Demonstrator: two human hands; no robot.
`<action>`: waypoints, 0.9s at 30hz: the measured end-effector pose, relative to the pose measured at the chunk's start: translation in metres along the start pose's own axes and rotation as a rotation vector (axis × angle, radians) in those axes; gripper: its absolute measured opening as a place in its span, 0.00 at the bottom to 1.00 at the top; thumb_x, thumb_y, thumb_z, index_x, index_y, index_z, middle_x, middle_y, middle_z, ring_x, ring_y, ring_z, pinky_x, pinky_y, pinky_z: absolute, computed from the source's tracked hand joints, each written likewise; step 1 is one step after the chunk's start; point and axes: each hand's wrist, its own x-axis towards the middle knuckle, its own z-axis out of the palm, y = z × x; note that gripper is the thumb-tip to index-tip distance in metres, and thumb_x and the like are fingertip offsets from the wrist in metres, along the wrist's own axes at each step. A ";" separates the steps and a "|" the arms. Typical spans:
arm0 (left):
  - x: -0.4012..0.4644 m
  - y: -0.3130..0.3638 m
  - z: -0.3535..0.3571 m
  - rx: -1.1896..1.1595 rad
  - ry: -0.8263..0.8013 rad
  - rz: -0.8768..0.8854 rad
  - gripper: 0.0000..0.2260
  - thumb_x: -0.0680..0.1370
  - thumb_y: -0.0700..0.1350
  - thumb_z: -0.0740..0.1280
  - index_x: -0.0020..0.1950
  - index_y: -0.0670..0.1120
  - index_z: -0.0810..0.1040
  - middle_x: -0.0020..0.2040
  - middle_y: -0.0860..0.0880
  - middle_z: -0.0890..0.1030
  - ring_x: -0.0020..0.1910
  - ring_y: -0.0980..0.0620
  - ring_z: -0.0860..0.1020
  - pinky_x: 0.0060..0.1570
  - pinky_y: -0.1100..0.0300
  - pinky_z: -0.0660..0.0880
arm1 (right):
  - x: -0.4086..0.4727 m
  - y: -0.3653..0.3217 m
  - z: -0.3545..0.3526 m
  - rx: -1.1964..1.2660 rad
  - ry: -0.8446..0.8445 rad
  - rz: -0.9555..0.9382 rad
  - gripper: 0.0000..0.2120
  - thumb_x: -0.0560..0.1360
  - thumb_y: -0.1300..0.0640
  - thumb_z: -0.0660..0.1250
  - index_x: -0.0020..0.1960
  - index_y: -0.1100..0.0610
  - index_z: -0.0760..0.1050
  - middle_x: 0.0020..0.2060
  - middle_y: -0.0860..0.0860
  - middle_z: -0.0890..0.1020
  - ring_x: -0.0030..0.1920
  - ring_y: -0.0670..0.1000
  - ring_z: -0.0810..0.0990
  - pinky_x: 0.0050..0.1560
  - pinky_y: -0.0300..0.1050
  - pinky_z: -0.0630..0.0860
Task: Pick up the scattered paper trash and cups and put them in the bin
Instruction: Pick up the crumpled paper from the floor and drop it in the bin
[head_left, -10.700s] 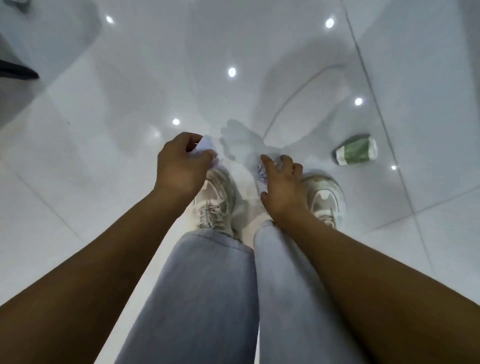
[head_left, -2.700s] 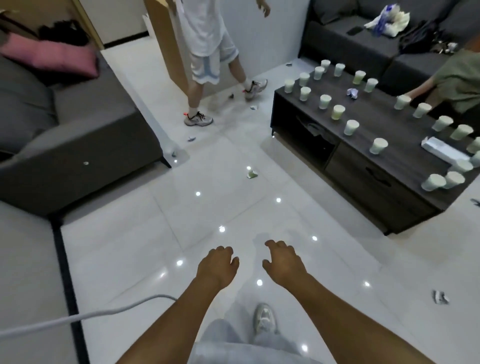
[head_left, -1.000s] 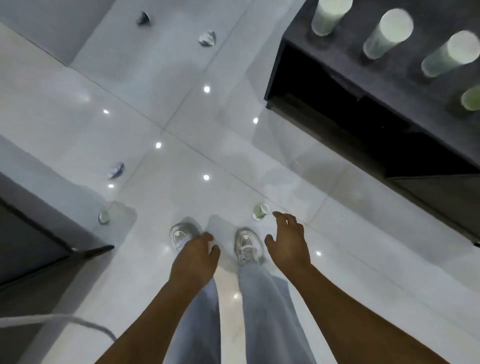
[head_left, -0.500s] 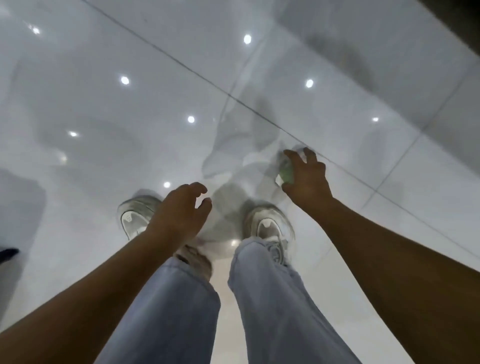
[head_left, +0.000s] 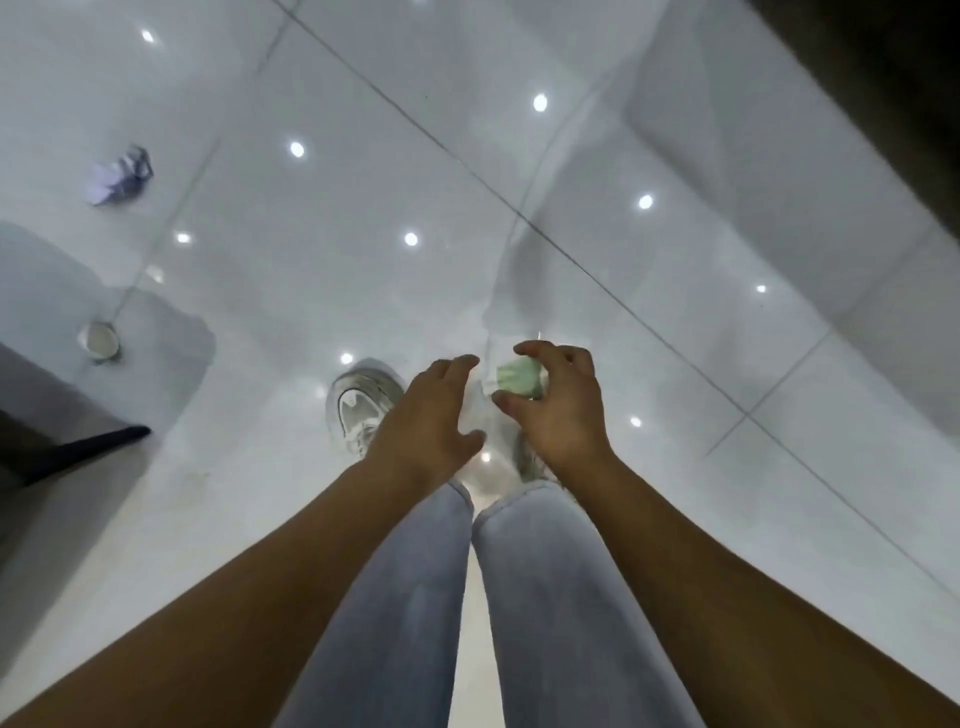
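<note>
Right hand (head_left: 558, 410) now grasps the pale green paper cup (head_left: 518, 379) at frame centre, fingers curled round it; half a second ago it was only reaching down. Left hand (head_left: 431, 421) hangs relaxed, holding nothing. Crumpled white paper (head_left: 120, 176) upper left and a second white cup (head_left: 98, 341) at left remain on the glossy tiled floor (head_left: 675, 467). Bin not in view; collection is judged incomplete.

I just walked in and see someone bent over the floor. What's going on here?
A person is tidying litter off a white tiled floor. Their right hand has a grip on a small green paper cup, while the left hand is open beside it, holding nothing. Further off to the left, another cup and a crumpled paper lie on the floor. No bin is in view.
</note>
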 end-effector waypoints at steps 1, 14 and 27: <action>-0.011 0.005 -0.009 -0.022 0.027 0.011 0.34 0.72 0.45 0.72 0.75 0.48 0.59 0.70 0.49 0.67 0.68 0.50 0.67 0.64 0.60 0.65 | -0.014 -0.016 0.000 0.011 -0.007 -0.005 0.23 0.69 0.54 0.76 0.62 0.46 0.74 0.63 0.49 0.69 0.59 0.53 0.72 0.60 0.43 0.74; -0.157 0.013 -0.138 -0.154 0.322 0.097 0.27 0.76 0.39 0.66 0.73 0.50 0.65 0.66 0.52 0.72 0.63 0.54 0.71 0.59 0.58 0.72 | -0.135 -0.204 -0.017 -0.109 -0.271 -0.054 0.28 0.70 0.51 0.73 0.68 0.48 0.68 0.59 0.50 0.71 0.50 0.45 0.71 0.40 0.30 0.64; -0.258 -0.081 -0.196 -0.332 0.384 -0.342 0.27 0.79 0.55 0.61 0.75 0.54 0.55 0.66 0.53 0.69 0.64 0.54 0.69 0.60 0.59 0.71 | -0.193 -0.318 0.060 -0.493 -0.467 -0.198 0.32 0.73 0.44 0.71 0.73 0.48 0.63 0.69 0.50 0.71 0.67 0.51 0.72 0.65 0.42 0.68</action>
